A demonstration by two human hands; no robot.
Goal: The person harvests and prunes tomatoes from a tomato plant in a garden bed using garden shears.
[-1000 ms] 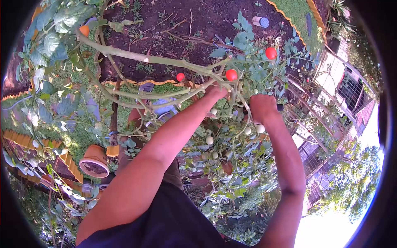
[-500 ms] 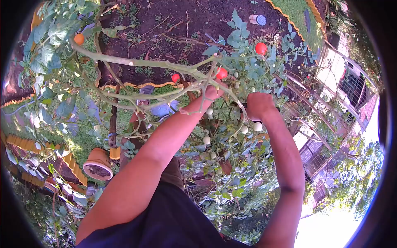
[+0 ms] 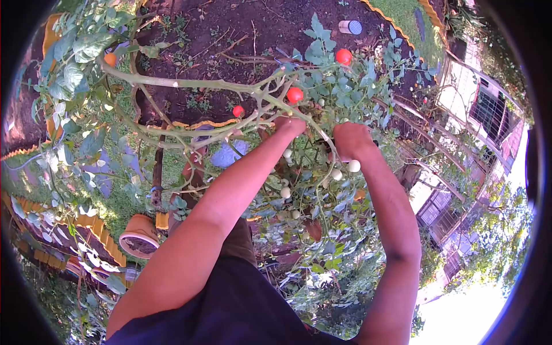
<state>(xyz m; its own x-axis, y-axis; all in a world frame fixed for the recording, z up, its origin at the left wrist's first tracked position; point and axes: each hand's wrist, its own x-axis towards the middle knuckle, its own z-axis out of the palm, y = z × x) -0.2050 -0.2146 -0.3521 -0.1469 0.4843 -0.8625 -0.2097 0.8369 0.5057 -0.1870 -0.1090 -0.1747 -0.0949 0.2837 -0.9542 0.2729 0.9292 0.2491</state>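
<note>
Left hand (image 3: 290, 125) curls round the green stem (image 3: 172, 83) just under 1 of 3 red tomatoes (image 3: 294, 95), grip tightness unclear. Right hand (image 3: 351, 140) is a closed fist among leaves, contents hidden, 2 pale tomatoes (image 3: 354, 165) beside it

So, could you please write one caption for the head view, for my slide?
Left hand at a tomato stem below a red tomato; right hand closed in the foliage beside pale unripe tomatoes.
</note>
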